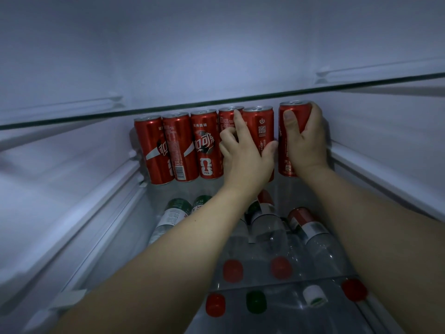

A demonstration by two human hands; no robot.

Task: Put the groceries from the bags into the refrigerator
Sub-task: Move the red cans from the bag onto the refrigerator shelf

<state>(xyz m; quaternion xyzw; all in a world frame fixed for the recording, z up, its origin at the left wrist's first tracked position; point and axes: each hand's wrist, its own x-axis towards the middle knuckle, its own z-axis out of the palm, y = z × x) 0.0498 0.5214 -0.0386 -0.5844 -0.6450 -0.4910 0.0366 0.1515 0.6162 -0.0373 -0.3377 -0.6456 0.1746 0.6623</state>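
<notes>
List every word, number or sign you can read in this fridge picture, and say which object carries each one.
"FIFA", under a trophy emblem: third can from the left.
"CUP", running vertically, with a power symbol and a QR code: fifth can, gripped by the left hand.
Large white Chinese brand script: first can and third can; not transcribed here.
Barcode and fine print: second can; too small.
Bottle labels below: blurred.

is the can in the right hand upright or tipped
Upright: the rightmost red cola can, gripped by the right hand, stands top-up in line with the other cans.
</notes>
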